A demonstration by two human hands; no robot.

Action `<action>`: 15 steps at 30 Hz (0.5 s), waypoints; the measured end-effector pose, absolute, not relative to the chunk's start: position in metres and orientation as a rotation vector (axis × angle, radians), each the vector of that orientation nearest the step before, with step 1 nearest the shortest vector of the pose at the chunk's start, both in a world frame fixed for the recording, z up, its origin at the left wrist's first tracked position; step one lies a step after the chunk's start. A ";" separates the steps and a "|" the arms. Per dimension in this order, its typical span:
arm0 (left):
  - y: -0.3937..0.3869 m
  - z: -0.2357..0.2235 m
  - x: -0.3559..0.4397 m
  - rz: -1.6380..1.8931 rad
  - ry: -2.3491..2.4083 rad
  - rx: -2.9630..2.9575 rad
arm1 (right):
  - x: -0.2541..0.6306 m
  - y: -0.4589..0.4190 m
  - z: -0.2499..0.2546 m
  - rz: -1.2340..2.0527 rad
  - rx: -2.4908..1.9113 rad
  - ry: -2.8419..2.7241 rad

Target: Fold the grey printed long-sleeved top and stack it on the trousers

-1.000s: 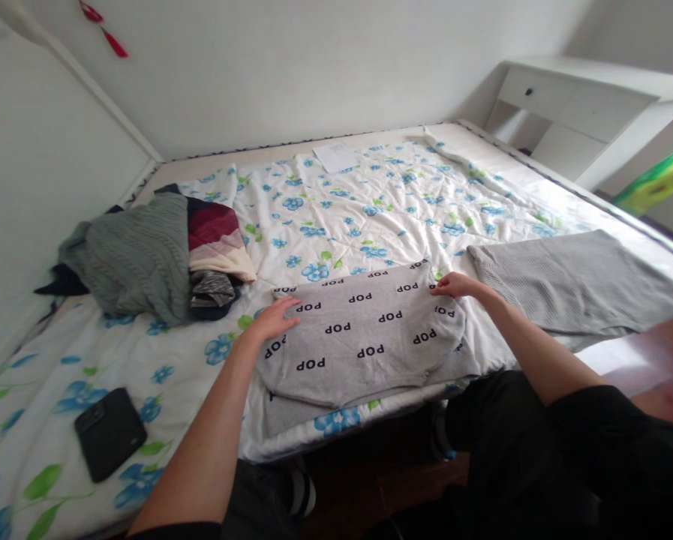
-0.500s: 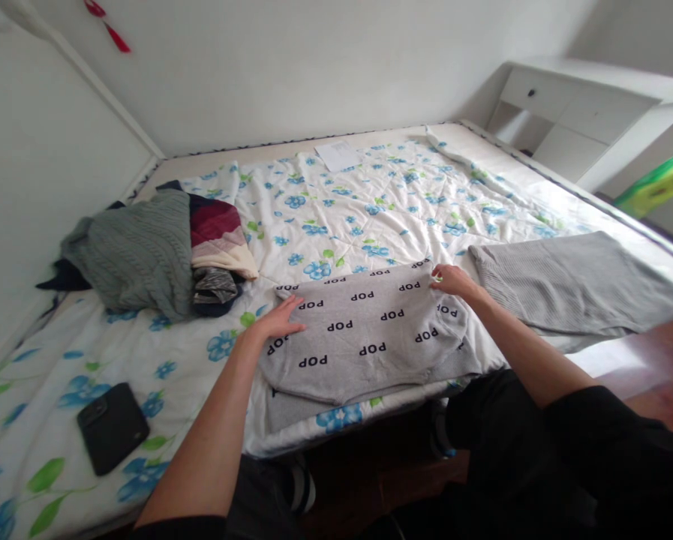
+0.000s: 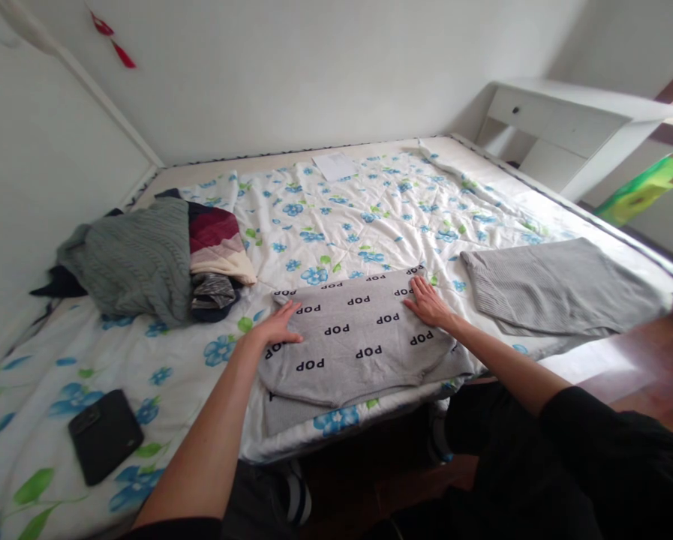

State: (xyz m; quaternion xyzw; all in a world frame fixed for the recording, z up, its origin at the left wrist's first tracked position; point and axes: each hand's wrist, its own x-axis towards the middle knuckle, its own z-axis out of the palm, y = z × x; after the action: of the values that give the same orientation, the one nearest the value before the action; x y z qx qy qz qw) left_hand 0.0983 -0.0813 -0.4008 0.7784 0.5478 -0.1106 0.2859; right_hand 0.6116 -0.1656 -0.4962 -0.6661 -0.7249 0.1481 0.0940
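A grey sweater [image 3: 347,341] printed with black "POP" lettering lies folded flat at the front edge of the bed, the letters upside down from where I look. My left hand [image 3: 280,324] rests on its left edge with fingers spread. On the right side of the sweater, my right hand [image 3: 429,304] lies flat, fingers stretched out over the fabric. Neither hand grips anything. To the right lies a folded grey ribbed garment [image 3: 561,289], apart from the sweater.
A heap of clothes with a green cable-knit sweater [image 3: 139,255] sits on the bed's left side. A black phone [image 3: 105,435] lies at front left. White paper [image 3: 336,166] rests on the floral sheet [image 3: 307,210] near the wall. A white desk [image 3: 561,124] stands back right.
My right hand has gone from pinching at the sweater's right edge to lying flat on it, a little further left. My left hand stays in place. The view has shifted slightly.
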 end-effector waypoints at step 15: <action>-0.082 -0.403 0.097 -0.270 1.482 2.097 | 0.599 -0.259 -0.471 0.459 -2.094 -2.354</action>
State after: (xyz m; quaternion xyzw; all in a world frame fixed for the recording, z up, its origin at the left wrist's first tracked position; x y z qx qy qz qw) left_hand 0.0965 -0.0824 -0.4028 0.7805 0.5517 -0.1003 0.2763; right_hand 0.5991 -0.2589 -0.4707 -0.6575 -0.7392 0.1441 -0.0210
